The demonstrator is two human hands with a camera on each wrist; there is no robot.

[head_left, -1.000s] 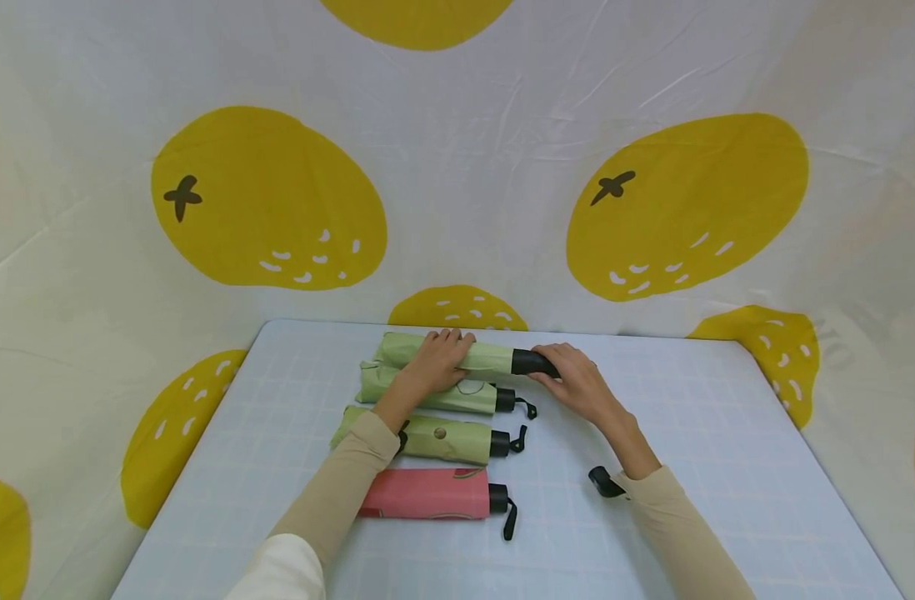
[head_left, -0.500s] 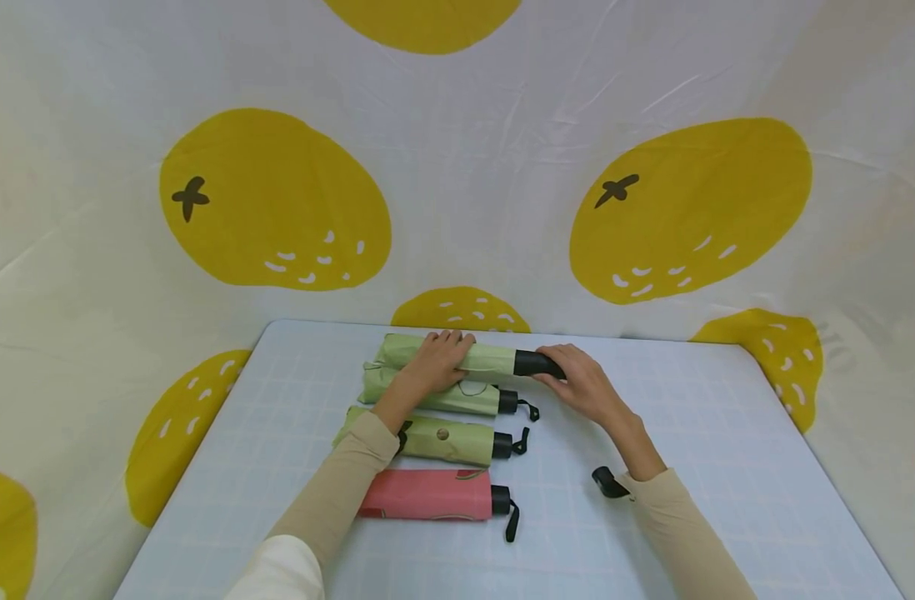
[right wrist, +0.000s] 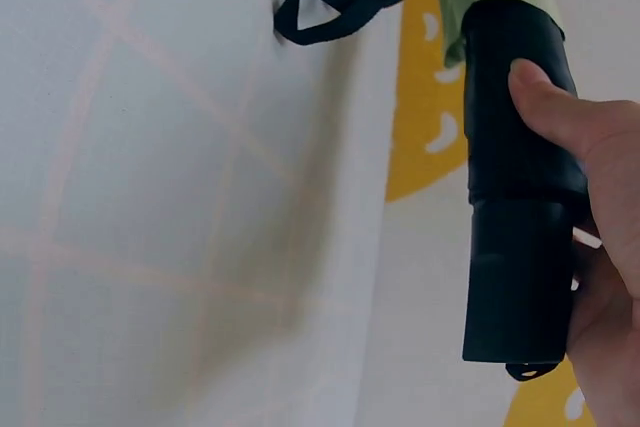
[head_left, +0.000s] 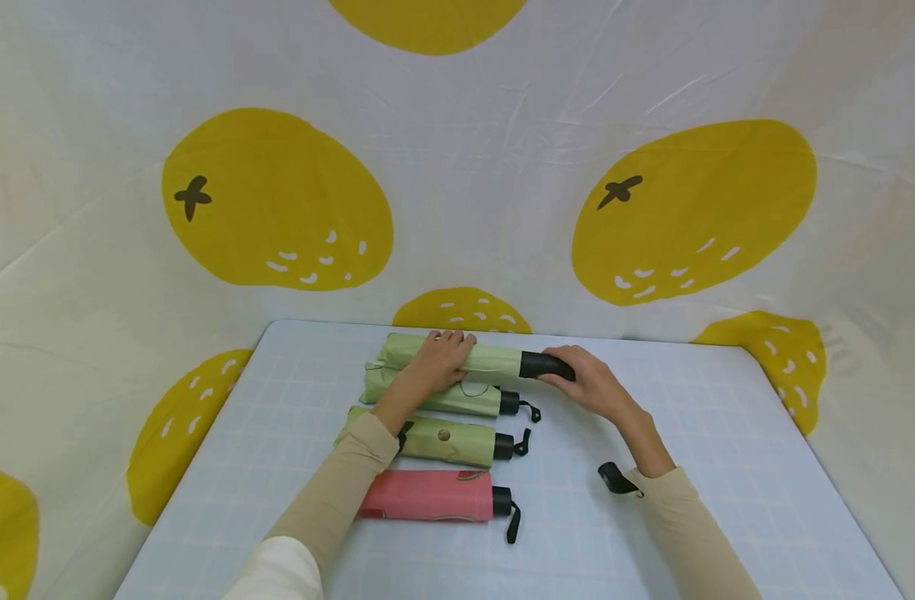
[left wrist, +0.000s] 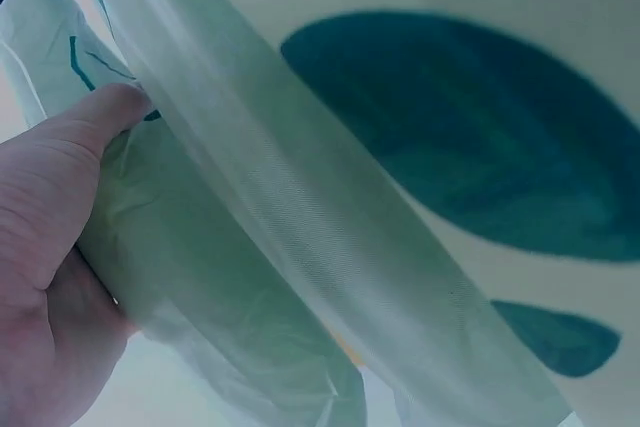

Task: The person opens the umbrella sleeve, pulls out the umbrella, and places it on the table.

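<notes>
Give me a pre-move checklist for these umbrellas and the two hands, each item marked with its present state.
1. Left hand holding the far green umbrella: ok, curled round its fabric.
2. Right hand holding that umbrella's black handle: ok, thumb on top in the right wrist view.
3. Second green umbrella, third green umbrella and pink umbrella with handles to the person's right: ok.
4. Pink umbrella's strap tucked away: not ok, it lies loose.
5. Pink umbrella's left end clear: cannot tell, the left sleeve covers it.

No text can be read; faint letter-like marks (head_left: 840, 348) on the patterned backdrop (head_left: 480, 183) are too blurred.
</notes>
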